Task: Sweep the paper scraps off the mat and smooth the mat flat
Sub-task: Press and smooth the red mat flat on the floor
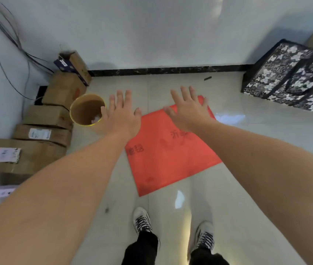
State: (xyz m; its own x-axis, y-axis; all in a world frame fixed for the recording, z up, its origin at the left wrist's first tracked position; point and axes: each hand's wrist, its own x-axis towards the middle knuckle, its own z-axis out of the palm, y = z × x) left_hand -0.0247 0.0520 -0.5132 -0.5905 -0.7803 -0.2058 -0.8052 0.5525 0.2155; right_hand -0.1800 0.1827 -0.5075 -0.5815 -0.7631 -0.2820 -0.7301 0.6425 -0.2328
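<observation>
Two empty spread palms; left hand (121, 113) over bucket (84, 111) rim; right hand (188, 109) over mat (171, 161) edge; print (178, 133) illegible.

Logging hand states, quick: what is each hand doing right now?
Left hand: open, fingers spread, holding nothing.
Right hand: open, fingers spread, holding nothing.

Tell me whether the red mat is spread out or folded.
Spread out. The red mat lies flat with straight edges and no visible fold; the right hand covers part of its far edge.
</observation>
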